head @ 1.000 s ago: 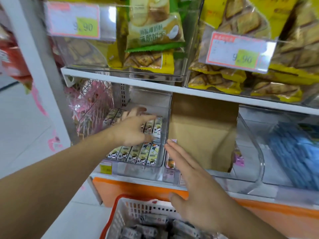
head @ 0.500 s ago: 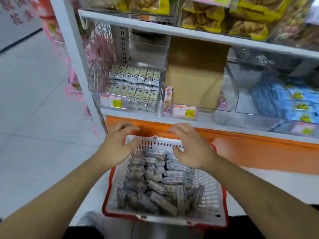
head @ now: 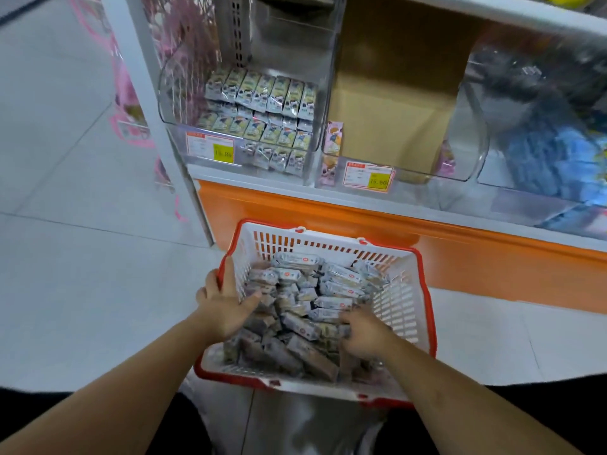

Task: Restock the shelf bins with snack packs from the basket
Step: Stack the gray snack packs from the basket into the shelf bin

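A white basket with a red rim [head: 423, 290] sits low in front of me, filled with several grey snack packs [head: 295, 277]. My left hand [head: 223, 303] holds the basket's left wall, fingers over the red rim and thumb inside against the packs. Near the basket's right side, my right hand [head: 361, 333] is dug into the pile, its fingers curled round packs and partly hidden. Above, the clear left shelf bin [head: 174, 103] holds rows of the same kind of small packs [head: 262, 93].
A cardboard box [head: 387, 103] fills the middle bin, and blue packets [head: 551, 159] fill the bin to the right. An orange shelf base [head: 328, 218] runs just behind the basket. A white shelf post [head: 144, 93] and pink goods [head: 124, 93] stand at left over tiled floor.
Both hands came away from the shelf bin and dropped to the basket. The left hand now holds its left rim, and the right hand has sunk into the packs. My view tilted down.
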Motion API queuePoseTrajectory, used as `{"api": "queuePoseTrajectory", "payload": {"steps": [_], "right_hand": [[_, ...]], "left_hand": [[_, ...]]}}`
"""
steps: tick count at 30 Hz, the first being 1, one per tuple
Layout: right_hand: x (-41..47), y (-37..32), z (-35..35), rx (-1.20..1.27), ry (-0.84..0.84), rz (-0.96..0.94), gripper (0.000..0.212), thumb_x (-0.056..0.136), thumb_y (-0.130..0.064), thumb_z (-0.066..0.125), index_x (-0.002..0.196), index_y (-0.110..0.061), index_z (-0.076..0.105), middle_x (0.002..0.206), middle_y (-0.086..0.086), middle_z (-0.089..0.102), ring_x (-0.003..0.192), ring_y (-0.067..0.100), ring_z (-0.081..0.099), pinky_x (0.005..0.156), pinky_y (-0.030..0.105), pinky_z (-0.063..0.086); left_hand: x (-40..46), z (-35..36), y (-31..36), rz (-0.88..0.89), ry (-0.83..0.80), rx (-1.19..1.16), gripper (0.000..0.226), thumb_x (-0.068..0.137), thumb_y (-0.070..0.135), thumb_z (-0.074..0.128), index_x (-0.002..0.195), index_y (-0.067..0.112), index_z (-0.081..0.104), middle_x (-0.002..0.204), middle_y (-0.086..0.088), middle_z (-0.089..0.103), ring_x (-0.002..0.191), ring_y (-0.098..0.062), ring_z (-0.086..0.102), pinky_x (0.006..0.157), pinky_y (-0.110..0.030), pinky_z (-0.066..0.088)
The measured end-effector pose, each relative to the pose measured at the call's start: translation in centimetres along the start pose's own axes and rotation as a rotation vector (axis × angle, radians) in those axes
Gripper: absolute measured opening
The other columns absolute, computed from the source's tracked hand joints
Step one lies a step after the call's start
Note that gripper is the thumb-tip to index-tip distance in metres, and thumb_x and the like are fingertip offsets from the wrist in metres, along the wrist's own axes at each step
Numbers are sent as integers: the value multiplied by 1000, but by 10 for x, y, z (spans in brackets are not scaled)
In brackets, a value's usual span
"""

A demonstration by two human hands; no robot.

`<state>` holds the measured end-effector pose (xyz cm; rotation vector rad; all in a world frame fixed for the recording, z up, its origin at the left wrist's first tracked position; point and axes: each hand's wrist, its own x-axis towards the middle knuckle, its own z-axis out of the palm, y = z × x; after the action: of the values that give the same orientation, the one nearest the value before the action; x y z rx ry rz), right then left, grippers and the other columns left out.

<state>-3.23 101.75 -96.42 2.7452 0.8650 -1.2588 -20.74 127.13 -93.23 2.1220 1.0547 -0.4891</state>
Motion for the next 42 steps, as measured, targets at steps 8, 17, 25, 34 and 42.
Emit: {"api": "queuePoseTrajectory", "payload": {"steps": [8,17,25,34,42], "right_hand": [[-25,-17,-28,4,-18,-65,26,86,4,64,101,-17,68,103,0,63,92,16,64,66,30,56],[-119,-77,-179,411,117,-478,42,85,14,70,109,-20,70,114,-3,70,114,6,66,84,39,58],[-160,-102,-213,747,177,-810,54,83,29,62,121,-9,67,120,12,67,122,14,64,83,30,53],[-149,-118,-206,80,638,-713,46,96,-23,73,138,-35,59,127,-22,58,122,-1,52,102,17,39],[-158,-148,-188,293,548,-660,61,92,-45,75,143,-46,40,134,-32,47,124,-5,50,98,20,45]], "left_hand": [[-8,-6,4,-9,-4,27,96,95,77,35,154,39,-31,170,-4,-19,156,-40,-3,124,-60,12],[-61,-94,103,387,-95,-240,33,105,46,50,134,31,56,136,-1,63,121,-23,64,110,-47,48],[-113,-151,120,489,-547,-663,29,91,26,78,118,15,75,104,-15,64,96,-25,52,81,-32,46],[-108,-170,131,421,-93,-747,21,86,22,82,107,23,80,94,-4,77,80,-17,67,72,-34,51],[-93,-170,132,291,90,-942,51,66,38,96,104,13,72,86,-6,77,84,-23,76,90,-45,61]]}}
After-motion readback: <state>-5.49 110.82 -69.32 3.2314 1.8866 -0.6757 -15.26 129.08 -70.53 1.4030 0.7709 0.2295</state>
